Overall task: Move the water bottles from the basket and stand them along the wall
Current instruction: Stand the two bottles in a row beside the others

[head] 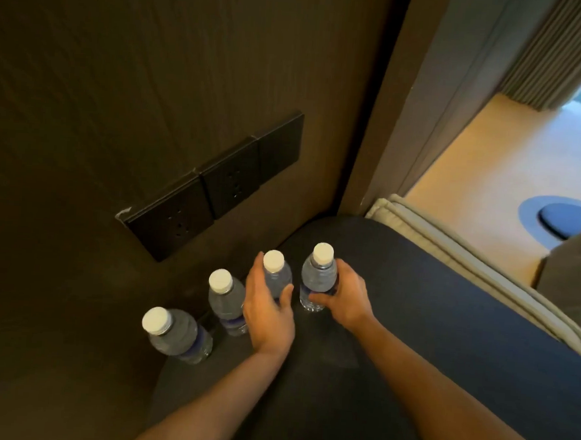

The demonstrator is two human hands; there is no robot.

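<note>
4 clear bottles [228,304] with white caps [220,280], dark brown wall [121,73]

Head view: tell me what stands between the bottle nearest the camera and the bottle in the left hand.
One upright bottle with a white cap stands between the nearest bottle and the bottle in the left hand, seen in the head view.

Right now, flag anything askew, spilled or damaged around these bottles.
Nothing spilled: all four water bottles stand capped along the wall. One oddity: the black socket panel has a pale scuff at its lower-left corner. Left hand and right hand each grip a bottle.
</note>
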